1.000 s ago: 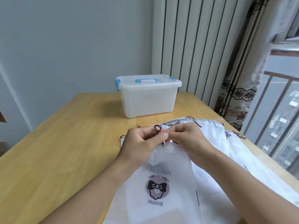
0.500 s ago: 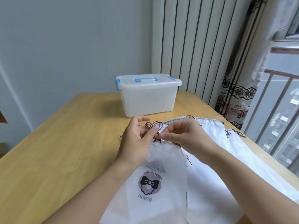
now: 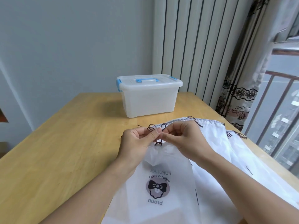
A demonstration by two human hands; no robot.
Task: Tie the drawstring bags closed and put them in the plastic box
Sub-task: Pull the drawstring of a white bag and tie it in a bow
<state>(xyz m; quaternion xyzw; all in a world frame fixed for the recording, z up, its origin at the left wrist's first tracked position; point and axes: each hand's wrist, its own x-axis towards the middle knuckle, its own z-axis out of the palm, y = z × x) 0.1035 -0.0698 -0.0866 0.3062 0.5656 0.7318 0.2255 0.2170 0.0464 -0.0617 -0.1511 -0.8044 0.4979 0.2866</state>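
A white drawstring bag (image 3: 161,183) with a bow logo lies in front of me, its neck gathered under a dark cord (image 3: 158,143). My left hand (image 3: 137,143) pinches one small loop of the cord, and my right hand (image 3: 182,138) pinches the other loop beside it. Both loops stick up above my fingertips. More white bags (image 3: 226,151) with dark cords lie spread under and to the right of my right arm. The translucent plastic box (image 3: 148,101) stands further back on the table, with its blue-handled lid on and its clips down.
The wooden table (image 3: 64,151) runs left and forward of the bags. A striped curtain (image 3: 202,46) and a patterned curtain (image 3: 239,94) hang behind and to the right. A balcony railing (image 3: 275,110) shows at the right edge.
My hands have drawn the cord tight at the bag's neck and now hold two loops side by side. The bag has shifted slightly toward me.
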